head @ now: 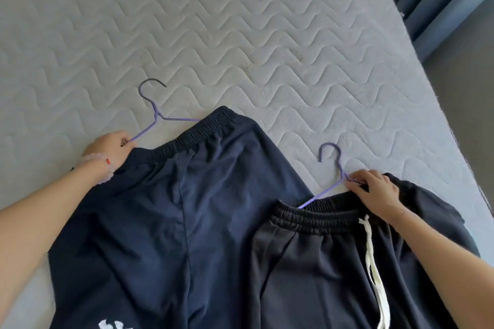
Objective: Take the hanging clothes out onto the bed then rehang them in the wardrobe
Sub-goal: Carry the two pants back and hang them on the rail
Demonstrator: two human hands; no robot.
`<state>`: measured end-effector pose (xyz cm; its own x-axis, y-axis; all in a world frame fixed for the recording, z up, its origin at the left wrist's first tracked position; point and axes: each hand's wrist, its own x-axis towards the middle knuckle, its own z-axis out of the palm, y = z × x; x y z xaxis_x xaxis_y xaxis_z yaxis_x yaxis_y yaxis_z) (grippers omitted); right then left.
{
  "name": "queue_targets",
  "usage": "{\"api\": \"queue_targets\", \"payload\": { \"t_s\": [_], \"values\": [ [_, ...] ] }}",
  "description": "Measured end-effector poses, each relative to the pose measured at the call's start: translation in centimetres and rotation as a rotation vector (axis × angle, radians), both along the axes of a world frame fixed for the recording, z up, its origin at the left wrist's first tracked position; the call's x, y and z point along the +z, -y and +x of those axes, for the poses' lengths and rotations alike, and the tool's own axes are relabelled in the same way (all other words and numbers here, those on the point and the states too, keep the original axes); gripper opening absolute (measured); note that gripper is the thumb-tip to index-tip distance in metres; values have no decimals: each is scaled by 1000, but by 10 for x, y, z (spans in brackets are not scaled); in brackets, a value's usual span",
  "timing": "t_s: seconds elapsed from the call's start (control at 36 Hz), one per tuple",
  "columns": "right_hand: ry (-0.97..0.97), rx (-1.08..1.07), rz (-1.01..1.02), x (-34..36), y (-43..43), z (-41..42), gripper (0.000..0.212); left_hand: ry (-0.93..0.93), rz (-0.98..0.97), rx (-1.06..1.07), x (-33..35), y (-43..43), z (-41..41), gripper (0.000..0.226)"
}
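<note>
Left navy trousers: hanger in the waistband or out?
In: the purple hanger passes under the navy trousers at the waistband; left hand grips its exposed arm.

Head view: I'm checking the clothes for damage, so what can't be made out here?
Head view, all:
Navy trousers: legs and white print cut off by the bottom edge.
Drawstring trousers: legs cut off likewise.
Left hanger: right arm inside the navy waistband, left end under the left hand.
Right hanger: one arm under the right hand.
</note>
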<state>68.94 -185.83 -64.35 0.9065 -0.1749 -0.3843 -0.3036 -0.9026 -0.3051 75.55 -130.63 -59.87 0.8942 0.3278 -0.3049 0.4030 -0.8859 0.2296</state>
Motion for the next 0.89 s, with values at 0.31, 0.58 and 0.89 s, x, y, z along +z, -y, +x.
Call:
{"api": "queue_targets", "payload": {
  "t_s": [0.31,0.58,0.89],
  "values": [
    [-167,130,113,138,-7,-35,24,243,-258,34,143,54,-77,16],
    [61,449,-124,290,-10,-130,16,437,-394,105,294,93,-201,25],
    [342,493,-24,480,-9,-199,23,769,-190,69,458,90,-328,31]
  ]
}}
